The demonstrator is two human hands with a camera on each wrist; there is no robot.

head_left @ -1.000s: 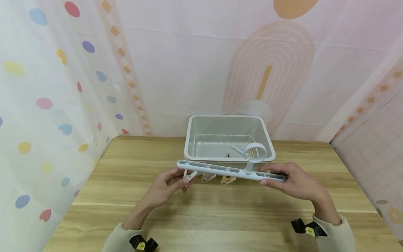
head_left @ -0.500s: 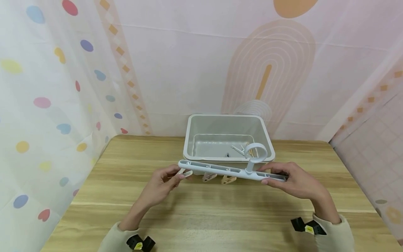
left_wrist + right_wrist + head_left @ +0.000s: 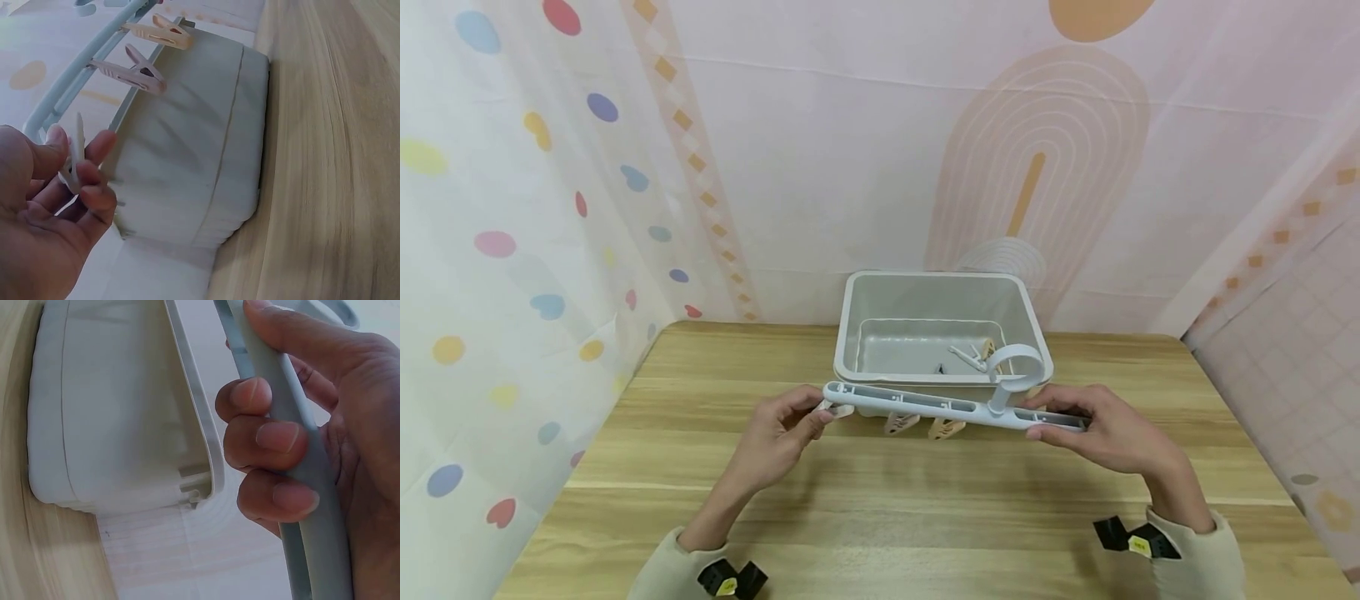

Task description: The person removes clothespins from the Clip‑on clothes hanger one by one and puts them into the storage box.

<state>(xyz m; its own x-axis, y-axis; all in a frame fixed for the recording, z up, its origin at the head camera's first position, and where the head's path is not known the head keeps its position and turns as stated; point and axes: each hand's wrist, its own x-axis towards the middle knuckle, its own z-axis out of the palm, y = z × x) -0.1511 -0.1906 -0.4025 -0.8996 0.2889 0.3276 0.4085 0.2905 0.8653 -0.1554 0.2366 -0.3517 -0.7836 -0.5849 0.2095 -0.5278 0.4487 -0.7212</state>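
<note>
L hand [image 3: 775, 437] pinches white clip [image 3: 77, 150], now tucked closer under L end of hanger bar [image 3: 917, 406] vs 1 s ago; R hand [image 3: 1105, 429] still grips bar's R end, abv table [image 3: 925, 517], nr bin's [image 3: 925, 296] front rim.

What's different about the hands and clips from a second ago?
The left hand moved a little to the left, taking the white clip it pinches toward the left end of the bar. Nothing was grabbed or let go. The right hand still grips the bar's other end, the pink clip and tan clip still hang from it, and the bin stayed put.
</note>
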